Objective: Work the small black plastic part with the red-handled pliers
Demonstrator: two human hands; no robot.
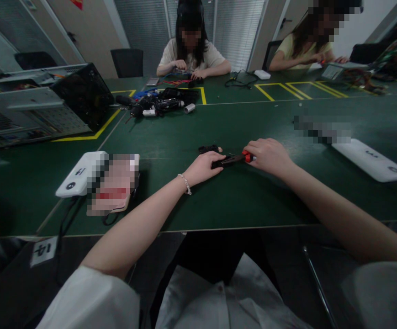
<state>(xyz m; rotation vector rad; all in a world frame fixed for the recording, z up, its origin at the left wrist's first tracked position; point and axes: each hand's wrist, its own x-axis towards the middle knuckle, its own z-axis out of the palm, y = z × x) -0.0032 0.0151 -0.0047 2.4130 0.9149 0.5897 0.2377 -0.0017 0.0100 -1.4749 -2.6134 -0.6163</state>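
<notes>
My right hand [268, 155] is closed around the red handles of a pair of pliers [235, 159]. Their dark jaws point left, toward my other hand. My left hand [203, 167], with a chain bracelet at the wrist, pinches a small black part [218, 163] at the tip of the jaws. What exactly this part is, I cannot make out. Just beyond my left fingers lies another small black piece [209, 149] on the green table [232, 205].
On the left are an opened computer case [47, 100], a white power bank [82, 173] and a pinkish phone [116, 183]. Another white power bank [371, 160] lies right. Black cables and parts [164, 101] are heaped farther back. Two people [193, 50] work across the table.
</notes>
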